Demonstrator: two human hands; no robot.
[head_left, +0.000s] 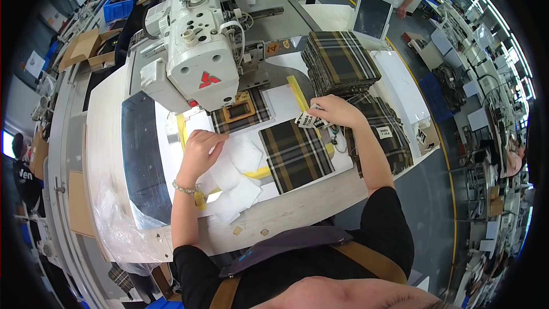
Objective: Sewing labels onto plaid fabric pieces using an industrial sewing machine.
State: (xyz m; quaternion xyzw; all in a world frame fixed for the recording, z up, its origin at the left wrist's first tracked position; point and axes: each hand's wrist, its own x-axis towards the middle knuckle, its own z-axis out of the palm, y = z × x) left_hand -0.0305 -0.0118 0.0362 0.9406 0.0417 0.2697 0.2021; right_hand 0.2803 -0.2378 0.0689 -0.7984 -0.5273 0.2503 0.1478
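Observation:
My right hand [337,111] pinches several small white labels [309,119] with black print, just above the far right corner of a plaid cloth piece [296,157] in dark green, tan and white. My left hand [200,151], wearing a beaded bracelet, has its fingers bent and its thumb apart, with nothing visible in it. Its fingertips are at the near left edge of a second plaid piece [260,115]. That piece lies in the sewing machine [200,63], below a tan rectangular frame [238,111] under the machine head.
White backing sheets [243,154] lie between my hands. At the right stand a tall stack of plaid pieces [343,60] and a looser pile [383,131] with a label on top. A screen [373,14] stands behind them. Clear plastic [123,217] hangs over the left table edge.

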